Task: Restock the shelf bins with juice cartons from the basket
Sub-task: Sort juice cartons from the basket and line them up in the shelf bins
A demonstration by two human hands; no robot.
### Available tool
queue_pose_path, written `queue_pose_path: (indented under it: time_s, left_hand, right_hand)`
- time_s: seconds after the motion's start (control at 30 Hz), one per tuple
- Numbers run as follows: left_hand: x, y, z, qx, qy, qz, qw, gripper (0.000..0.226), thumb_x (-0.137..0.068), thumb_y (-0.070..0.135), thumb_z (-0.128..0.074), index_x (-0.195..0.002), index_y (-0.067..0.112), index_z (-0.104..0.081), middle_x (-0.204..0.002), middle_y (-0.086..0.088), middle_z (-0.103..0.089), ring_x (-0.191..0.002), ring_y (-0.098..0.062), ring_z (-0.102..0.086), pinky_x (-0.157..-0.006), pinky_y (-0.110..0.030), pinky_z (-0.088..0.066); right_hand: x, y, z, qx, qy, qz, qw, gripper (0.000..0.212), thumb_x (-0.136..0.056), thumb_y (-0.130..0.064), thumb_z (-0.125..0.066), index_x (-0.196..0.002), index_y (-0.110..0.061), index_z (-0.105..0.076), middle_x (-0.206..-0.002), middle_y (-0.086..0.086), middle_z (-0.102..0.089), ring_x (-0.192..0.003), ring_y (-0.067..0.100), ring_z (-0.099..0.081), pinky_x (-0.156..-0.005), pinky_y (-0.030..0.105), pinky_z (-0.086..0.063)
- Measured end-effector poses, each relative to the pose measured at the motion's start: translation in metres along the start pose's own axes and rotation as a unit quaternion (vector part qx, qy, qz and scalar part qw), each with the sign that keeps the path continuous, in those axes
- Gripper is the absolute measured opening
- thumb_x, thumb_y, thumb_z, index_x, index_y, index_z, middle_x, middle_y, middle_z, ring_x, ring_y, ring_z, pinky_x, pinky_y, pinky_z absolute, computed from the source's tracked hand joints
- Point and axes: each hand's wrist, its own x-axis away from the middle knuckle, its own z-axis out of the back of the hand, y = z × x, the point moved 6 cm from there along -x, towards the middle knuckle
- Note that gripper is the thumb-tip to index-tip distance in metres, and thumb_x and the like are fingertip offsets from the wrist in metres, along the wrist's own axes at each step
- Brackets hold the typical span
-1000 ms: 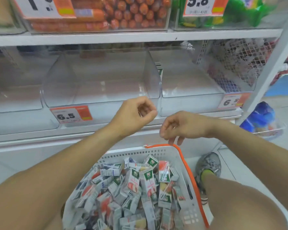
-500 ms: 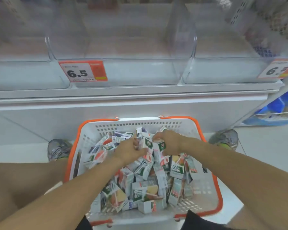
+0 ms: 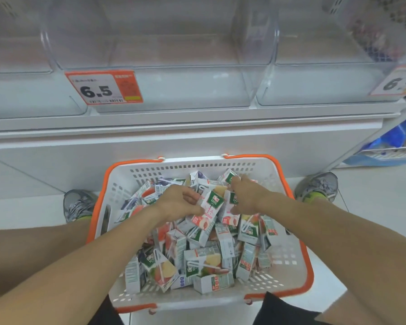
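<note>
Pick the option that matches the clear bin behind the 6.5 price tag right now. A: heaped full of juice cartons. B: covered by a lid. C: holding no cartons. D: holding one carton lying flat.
C: the clear bin behind the price tag shows only bare plastic, while the juice cartons all lie in the basket, where the left hand and right hand are gathering them.

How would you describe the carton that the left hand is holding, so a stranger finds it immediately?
Look in the white basket with the orange rim. The left hand grips the carton at the pile's top. Unlike its neighbours, it faces up, showing a green label above a pink peach.
</note>
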Motion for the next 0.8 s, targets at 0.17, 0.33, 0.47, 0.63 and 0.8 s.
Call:
queue_pose_path:
  time_s: [0.17, 0.33, 0.47, 0.63, 0.8]
  left_hand:
    - [0.006, -0.003, 0.007, 0.168, -0.002, 0.058, 0.984, 0.019, -0.079, 0.004, -0.078, -0.097, 0.003, -0.073, -0.097, -0.011, -0.076, -0.091, -0.025, -0.073, -0.076, -0.03, -0.059]
    - [0.022, 0.003, 0.012, 0.36, -0.073, 0.078, 0.927, 0.038, -0.076, 0.005, -0.075, -0.111, -0.006, -0.066, -0.111, -0.023, -0.07, -0.09, -0.028, -0.071, -0.074, -0.035, -0.061]
    - [0.034, 0.02, 0.025, 0.335, -0.1, 0.045, 0.936, 0.063, -0.07, 0.005, -0.076, -0.128, -0.005, -0.055, -0.121, -0.025, -0.066, -0.104, -0.031, -0.064, -0.088, -0.041, -0.058]
    - [0.061, 0.065, 0.063, 0.253, -0.114, 0.0, 0.961, 0.04, -0.07, 0.009, -0.078, -0.108, 0.009, -0.065, -0.104, -0.013, -0.071, -0.088, -0.021, -0.065, -0.087, -0.036, -0.054]
    - [0.094, 0.118, 0.109, 0.182, -0.129, -0.047, 0.974, 0.06, -0.033, 0.028, -0.09, -0.089, 0.013, -0.077, -0.095, -0.014, -0.073, -0.08, -0.023, -0.064, -0.083, -0.037, -0.049]
  right_hand:
    - [0.022, -0.011, -0.028, -0.147, 0.008, -0.034, 0.988, 0.073, -0.08, -0.064, -0.063, -0.126, -0.011, -0.042, -0.091, 0.002, -0.062, -0.082, 0.022, -0.066, -0.061, 0.028, -0.052]
    - [0.043, -0.031, -0.07, -0.125, -0.078, -0.048, 0.988, 0.086, -0.072, -0.052, -0.079, -0.131, -0.007, -0.036, -0.111, 0.006, -0.057, -0.095, 0.023, -0.061, -0.069, 0.028, -0.045]
    - [0.045, -0.025, -0.027, -0.137, -0.059, -0.038, 0.988, 0.052, -0.077, -0.03, -0.078, -0.118, -0.009, -0.053, -0.107, 0.005, -0.059, -0.09, 0.02, -0.061, -0.06, 0.023, -0.043]
    - [0.066, -0.005, 0.066, -0.32, -0.046, -0.002, 0.946, 0.033, -0.076, -0.016, -0.077, -0.105, -0.021, -0.062, -0.083, 0.001, -0.058, -0.063, 0.015, -0.057, -0.054, 0.023, -0.05]
    - [0.108, -0.01, 0.137, -0.534, -0.029, 0.111, 0.837, 0.023, -0.085, -0.002, -0.071, -0.104, -0.009, -0.06, -0.103, 0.024, -0.071, -0.084, 0.026, -0.062, -0.066, 0.03, -0.057]
